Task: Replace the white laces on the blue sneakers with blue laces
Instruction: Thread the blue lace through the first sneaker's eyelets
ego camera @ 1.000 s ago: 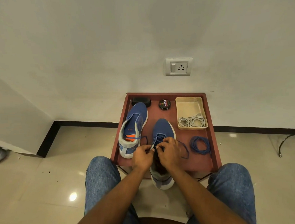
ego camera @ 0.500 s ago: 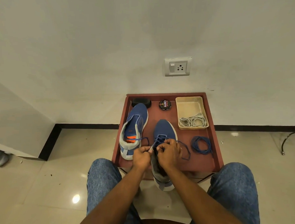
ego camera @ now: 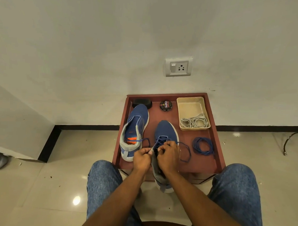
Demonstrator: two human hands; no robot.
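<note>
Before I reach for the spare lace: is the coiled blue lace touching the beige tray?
Apart. The head view shows bare red table between the coiled blue lace and the beige tray.

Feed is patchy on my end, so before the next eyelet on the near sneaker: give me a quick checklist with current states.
1. Left hand grips the lace at the sneaker's collar: ok.
2. Right hand grips the lace on the near sneaker: ok.
3. Blue lace has slack looping right of the shoe: ok.
4. Which eyelet comes next: cannot tell, the hands cover it.
5. Spare blue lace coil lies ready on the tray: ok.
6. White laces are off, in the cream bin: ok.
</note>
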